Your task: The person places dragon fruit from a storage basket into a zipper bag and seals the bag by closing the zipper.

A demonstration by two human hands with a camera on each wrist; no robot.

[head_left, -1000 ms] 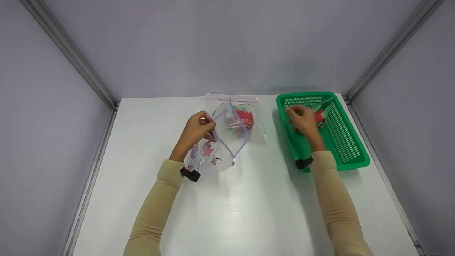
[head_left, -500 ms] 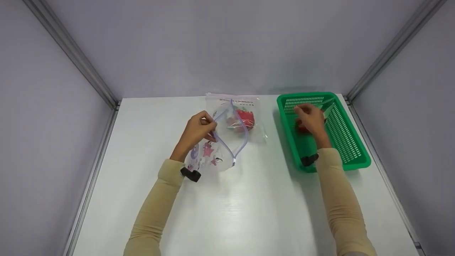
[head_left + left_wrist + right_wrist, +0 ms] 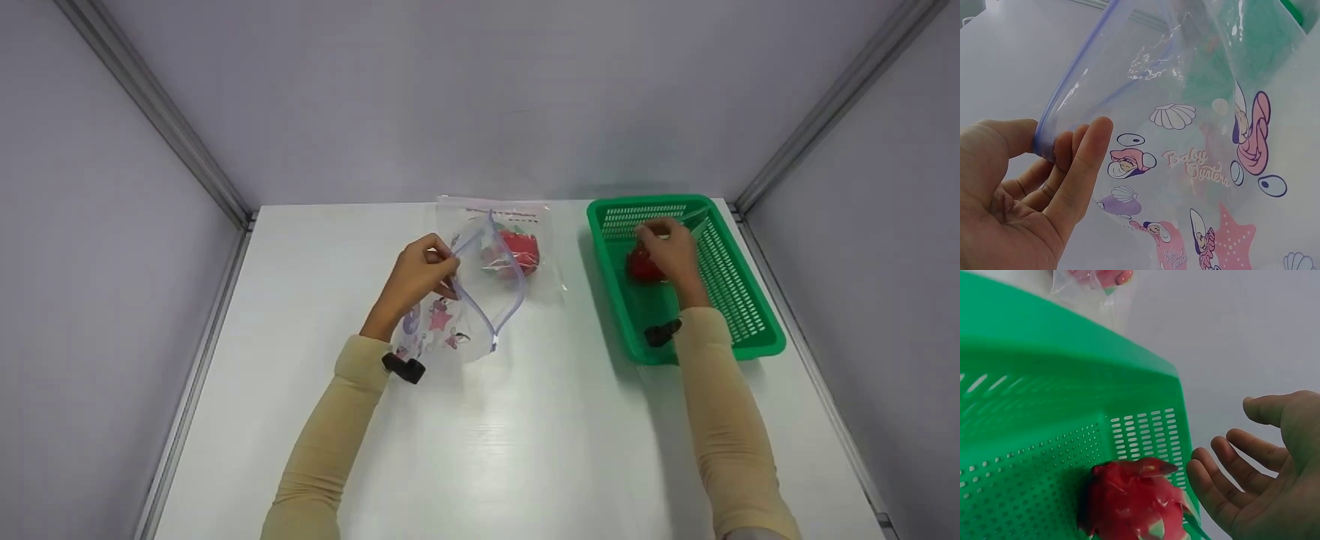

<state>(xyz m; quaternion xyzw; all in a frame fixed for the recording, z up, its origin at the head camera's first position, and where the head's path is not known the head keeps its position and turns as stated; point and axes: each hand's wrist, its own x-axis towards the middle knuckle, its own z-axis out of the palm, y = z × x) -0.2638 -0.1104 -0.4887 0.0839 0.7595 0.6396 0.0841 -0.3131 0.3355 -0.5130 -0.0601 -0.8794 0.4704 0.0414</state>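
My left hand (image 3: 424,270) pinches the rim of a clear zip bag (image 3: 1196,152) between thumb and fingers. The bag has pink starfish and shell prints, and its purple-edged mouth gapes toward the right. A red dragon fruit (image 3: 643,266) with green-tipped scales lies in the green basket (image 3: 1145,360). Above it, in the head view, is my right hand (image 3: 671,251), partly covering the fruit. The right wrist view shows that hand (image 3: 1264,467) with loosely bent, spread fingers beside the dragon fruit (image 3: 1134,500), nothing between them.
Behind the printed bag lies another clear zip bag (image 3: 551,247) with a red dragon fruit (image 3: 523,251) inside. Both bags and the basket are on a white table (image 3: 480,435). Pale walls (image 3: 480,97) enclose the back and sides.
My right hand has shifted to the right over the basket, uncovering the left side of the dragon fruit there. The left hand keeps its grip on the zip bag, hardly moving.
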